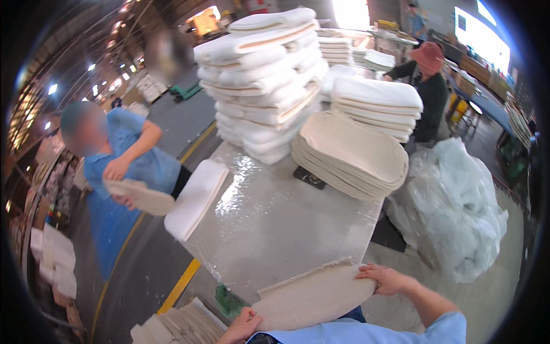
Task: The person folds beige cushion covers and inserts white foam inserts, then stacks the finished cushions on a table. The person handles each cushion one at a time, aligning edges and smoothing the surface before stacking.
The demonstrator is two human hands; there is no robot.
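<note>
Stretched between my hands at the near edge of the table is a beige, fleecy mat with rounded ends. My left hand has its fingers closed on the left end. The right end is gripped by my right hand, its thumb hidden beneath the fabric. A raised flap or second layer shows along the mat's far side. Beyond it, a stack of similar beige mats sits on the plastic-covered table. At the table's left edge lies a single folded white piece.
Tall white folded stacks and a lower white stack fill the table's far side. Clear plastic sheeting bulges at right. More beige pieces stand lower left. A co-worker at left holds a beige mat; another person stands behind.
</note>
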